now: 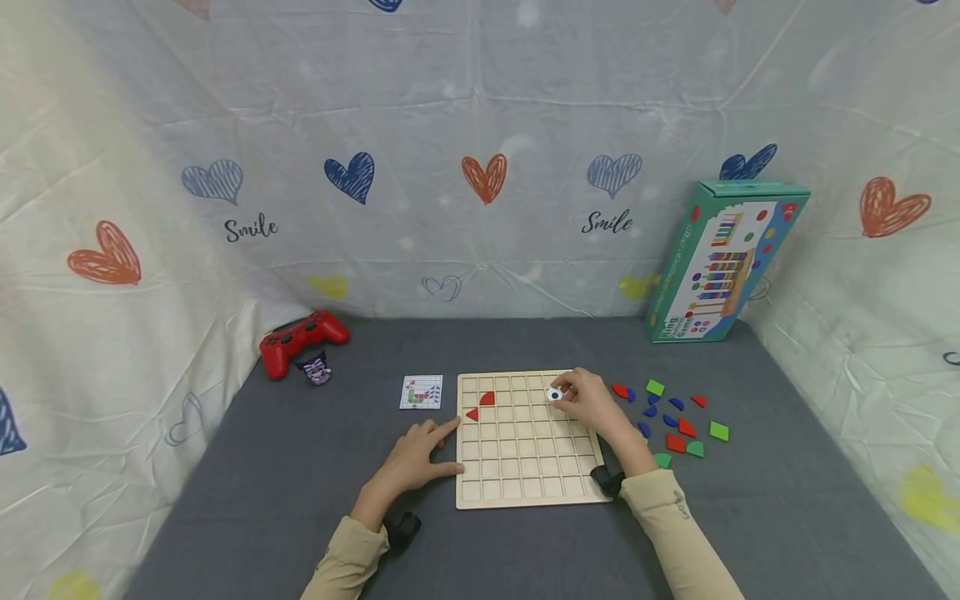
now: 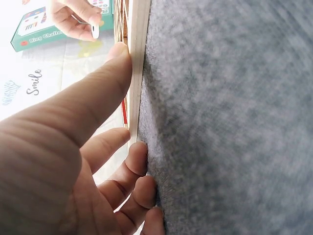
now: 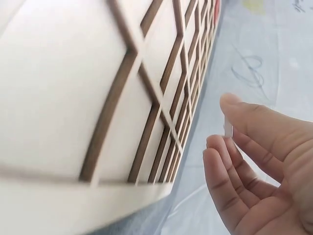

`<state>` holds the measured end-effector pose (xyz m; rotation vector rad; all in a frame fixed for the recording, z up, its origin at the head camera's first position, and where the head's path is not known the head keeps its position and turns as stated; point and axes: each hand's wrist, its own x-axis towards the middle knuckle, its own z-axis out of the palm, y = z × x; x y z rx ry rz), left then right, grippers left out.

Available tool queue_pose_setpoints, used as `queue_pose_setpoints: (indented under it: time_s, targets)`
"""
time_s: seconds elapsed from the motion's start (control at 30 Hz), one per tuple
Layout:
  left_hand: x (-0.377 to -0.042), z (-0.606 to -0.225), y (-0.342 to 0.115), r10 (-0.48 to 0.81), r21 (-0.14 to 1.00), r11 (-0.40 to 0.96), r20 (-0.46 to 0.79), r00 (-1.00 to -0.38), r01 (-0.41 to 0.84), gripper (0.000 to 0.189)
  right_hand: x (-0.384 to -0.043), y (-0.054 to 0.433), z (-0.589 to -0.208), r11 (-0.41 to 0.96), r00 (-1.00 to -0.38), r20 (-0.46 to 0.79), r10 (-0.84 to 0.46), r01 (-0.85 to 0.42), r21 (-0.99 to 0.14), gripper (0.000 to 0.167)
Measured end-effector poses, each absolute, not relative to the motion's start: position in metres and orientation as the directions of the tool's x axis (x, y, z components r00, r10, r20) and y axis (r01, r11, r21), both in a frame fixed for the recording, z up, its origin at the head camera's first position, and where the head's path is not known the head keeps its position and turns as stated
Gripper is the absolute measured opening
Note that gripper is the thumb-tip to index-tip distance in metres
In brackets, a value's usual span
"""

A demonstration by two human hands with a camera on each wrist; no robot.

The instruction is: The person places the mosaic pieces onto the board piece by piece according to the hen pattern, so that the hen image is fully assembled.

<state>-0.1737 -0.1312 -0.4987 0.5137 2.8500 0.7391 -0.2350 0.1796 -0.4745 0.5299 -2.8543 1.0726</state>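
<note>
A wooden grid board lies flat, with a red quarter-round piece and a small red triangle in its upper left cells. My left hand touches the board's left edge with thumb and forefinger spread apart; its other fingertips rest by that edge in the left wrist view. Above the board's upper right part, my right hand pinches a small white disc with a black dot, like an eye. Seen edge-on in the right wrist view, the disc sits between thumb and fingers, apart from the board.
Several red, blue and green pieces are scattered right of the board. A printed pattern card lies at its upper left. Farther out are a red game controller, a small purple figure and a green game box.
</note>
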Motion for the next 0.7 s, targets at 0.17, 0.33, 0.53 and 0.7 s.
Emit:
queue_pose_setpoints:
  time_s: [0.17,0.33,0.53,0.7]
  targets:
    - [-0.174,-0.498,-0.131,0.362,0.491,0.822,-0.062,-0.93,0.287,0.077,-0.238,0.171,-0.475,0.701,-0.935,0.162,-0.314,-0.344,-0.624,0.024]
    - [-0.174,-0.499,-0.131,0.359,0.489,0.825,-0.066,-0.931,0.284,0.078,-0.241,0.162,-0.478,0.691,-0.921,0.176,-0.346,-0.378,-0.616,0.02]
    - [-0.174,-0.5,-0.132,0.365,0.492,0.821,-0.063,-0.929,0.289,0.078,-0.244,0.151,-0.479,0.678,-0.915,0.159,-0.37,-0.383,-0.628,0.02]
    - [-0.174,-0.5,-0.132,0.369,0.491,0.82,-0.057,-0.928,0.296,0.078,-0.245,0.142,-0.478,0.684,-0.916,0.144,-0.375,-0.378,-0.623,0.021]
